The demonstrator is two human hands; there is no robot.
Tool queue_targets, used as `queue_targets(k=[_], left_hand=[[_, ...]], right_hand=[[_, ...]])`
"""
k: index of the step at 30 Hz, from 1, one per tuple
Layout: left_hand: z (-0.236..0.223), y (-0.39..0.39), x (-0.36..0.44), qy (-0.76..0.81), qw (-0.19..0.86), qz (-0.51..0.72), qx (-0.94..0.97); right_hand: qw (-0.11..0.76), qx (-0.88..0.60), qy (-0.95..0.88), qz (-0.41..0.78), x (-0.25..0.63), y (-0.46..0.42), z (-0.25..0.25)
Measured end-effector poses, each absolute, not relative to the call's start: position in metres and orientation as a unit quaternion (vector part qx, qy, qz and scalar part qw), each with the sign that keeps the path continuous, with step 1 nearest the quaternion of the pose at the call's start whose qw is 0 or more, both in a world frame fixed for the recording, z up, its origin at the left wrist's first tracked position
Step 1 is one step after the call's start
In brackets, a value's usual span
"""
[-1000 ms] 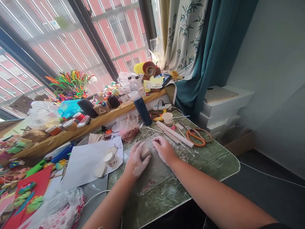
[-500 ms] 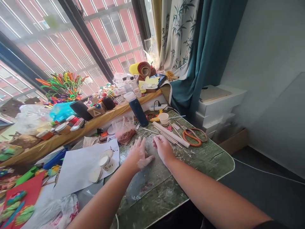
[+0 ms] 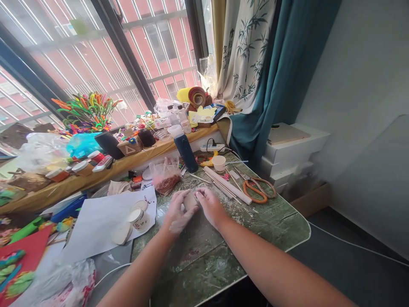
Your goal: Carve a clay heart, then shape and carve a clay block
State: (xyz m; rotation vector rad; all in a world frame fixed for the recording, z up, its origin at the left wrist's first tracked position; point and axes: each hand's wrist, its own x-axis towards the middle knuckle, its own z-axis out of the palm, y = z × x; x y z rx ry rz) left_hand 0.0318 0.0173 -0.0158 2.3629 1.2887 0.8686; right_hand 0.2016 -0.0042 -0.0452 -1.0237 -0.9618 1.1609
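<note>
Between the thumb and fingers of my left hand point(image 3: 177, 212) is a pale, flat, rounded piece of clay point(image 3: 190, 204), held just over the table. Whitish residue coats that hand's thumb side and wrist. My right hand point(image 3: 211, 207) is closed in a pinch at the right edge of the clay; what its fingertips hold, if anything, is too small to make out. Beyond the hands sits a clear plastic bag point(image 3: 165, 175) of reddish-brown material. A pale rolling pin point(image 3: 228, 186) lies beside several thin sticks, to the right of my right hand.
Orange-handled scissors point(image 3: 255, 191) lie at the right. A dark blue bottle point(image 3: 185, 153) and a paper cup point(image 3: 219, 163) stand behind. White paper point(image 3: 96, 221) on the left carries a small lidded jar point(image 3: 137, 218) and pale discs. The green table point(image 3: 275, 221) ends at a rounded right edge.
My left hand has turned from lying spread on the table to gripping the pale clay piece. My right hand has moved left, up to it. The view has shifted slightly.
</note>
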Motion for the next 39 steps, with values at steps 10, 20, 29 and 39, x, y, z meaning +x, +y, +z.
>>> queue_targets(k=[10, 20, 29, 39], left_hand=[[-0.034, 0.018, 0.029, 0.470, 0.151, 0.328, 0.806], [-0.034, 0.007, 0.024, 0.452, 0.182, 0.317, 0.814], [-0.030, 0.000, 0.006, 0.381, 0.420, 0.401, 0.719], [-0.035, 0.004, 0.008, 0.479, 0.415, 0.477, 0.609]], right_hand=[[0.623, -0.463, -0.404, 0.484, 0.207, 0.003, -0.052], [0.554, -0.458, -0.492, 0.491, 0.205, -0.006, -0.047], [0.532, -0.430, -0.601, 0.413, 0.214, -0.028, -0.019], [0.449, -0.490, -0.647, 0.373, 0.202, -0.023, -0.029]])
